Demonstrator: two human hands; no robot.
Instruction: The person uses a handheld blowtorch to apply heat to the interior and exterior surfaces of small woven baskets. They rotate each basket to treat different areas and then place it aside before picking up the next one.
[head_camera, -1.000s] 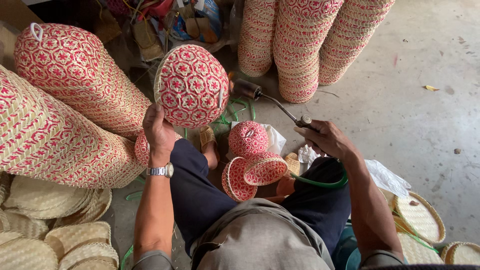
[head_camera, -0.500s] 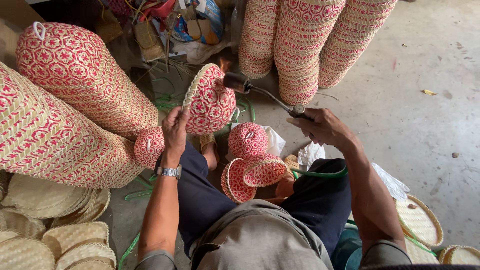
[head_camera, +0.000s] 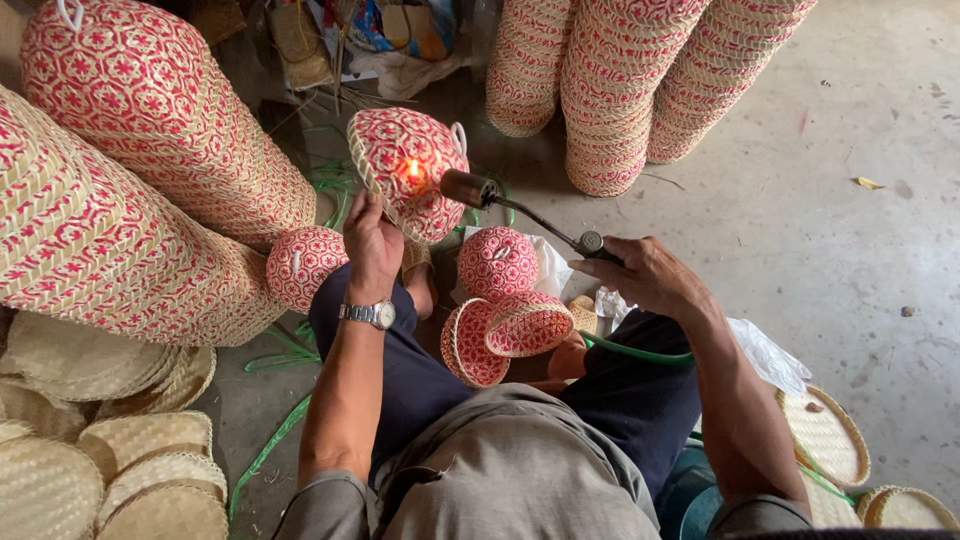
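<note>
- While the left hand (head_camera: 372, 245) grips a red-and-cream woven basket (head_camera: 405, 170) by its lower rim, holding it raised above the knees, the right hand (head_camera: 645, 275) is closed round the handle of a gas torch (head_camera: 520, 212).
- Torch nozzle sits just beside the basket; a small flame glows on the weave.
- Finished small baskets (head_camera: 500, 310) lie between the legs, under the torch.
- Stacked patterned baskets (head_camera: 120, 190) crowd the left side; further stacks (head_camera: 620, 90) stand behind, tops cut off.
- Plain straw lids (head_camera: 90, 450) lie lower left.
- Green hose (head_camera: 630, 350) runs partly hidden behind the right arm.
</note>
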